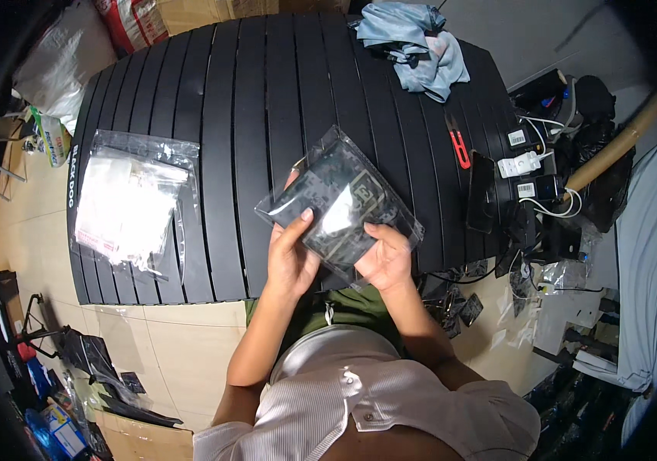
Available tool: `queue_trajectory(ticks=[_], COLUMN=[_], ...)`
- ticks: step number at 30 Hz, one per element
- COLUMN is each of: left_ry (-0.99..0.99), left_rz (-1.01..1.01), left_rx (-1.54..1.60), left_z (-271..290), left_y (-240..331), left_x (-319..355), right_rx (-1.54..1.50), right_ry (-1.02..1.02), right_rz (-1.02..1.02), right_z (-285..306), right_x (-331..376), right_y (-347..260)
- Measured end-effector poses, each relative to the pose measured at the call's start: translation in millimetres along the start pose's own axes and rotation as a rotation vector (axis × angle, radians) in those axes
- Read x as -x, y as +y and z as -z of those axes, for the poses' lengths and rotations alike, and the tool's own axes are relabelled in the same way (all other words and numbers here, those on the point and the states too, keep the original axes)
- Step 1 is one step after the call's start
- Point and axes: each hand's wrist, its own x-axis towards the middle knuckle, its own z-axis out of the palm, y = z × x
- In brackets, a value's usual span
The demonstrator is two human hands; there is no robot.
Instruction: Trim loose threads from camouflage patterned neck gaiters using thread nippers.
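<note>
Holding a clear plastic pouch [341, 203] with a dark camouflage-patterned flat item inside, both hands on it, just above the near edge of the black slatted tabletop [267, 92]. We take the pouch as the landmark for everything else.

Left hand [291, 257]: clamped on the pouch's lower-left edge, thumb on top pointing up over the face, fingers underneath, one fingertip peeking out at the upper-left edge. Right hand [384, 260]: closed on the lower-right edge, thumb on top, fingers under. Neither grip is apart; both pinch the pouch between thumb and fingers.

Key relation: the pouch lies up and away from both palms, tilted, with its long axis running from upper-left to lower-right. The far corner points toward the tabletop's middle. Both hands sit on the near long side, roughly equally close; the left reaches further over the face.

Around the pouch:
- Left of it, well apart: a larger clear bag of white packets [132, 203], lying flat on the tabletop.
- Beyond it, at the far edge: a crumpled light-blue cloth [420, 42].
- Right of it: red-handled snips [458, 146], then a dark phone [482, 192] near the tabletop's right edge.
- Further right, off the tabletop: a white power strip [519, 164] with cables.

Glare on the pouch's face hides detail of the contents.
</note>
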Motion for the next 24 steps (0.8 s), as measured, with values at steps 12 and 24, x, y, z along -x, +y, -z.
queue_trajectory(ticks=[12, 24], left_ry=[0.056, 0.071], left_rz=[0.163, 0.221], left_rx=[0.173, 0.14], left_z=[12.4, 11.2], left_y=[-17.8, -19.6], left_x=[9.3, 12.1], right_rx=[-0.122, 0.05], right_ry=[0.003, 0.1], right_rz=[0.024, 0.055], right_z=[3.1, 3.2], right_x=[0.7, 1.7], right_y=[-1.4, -4.7])
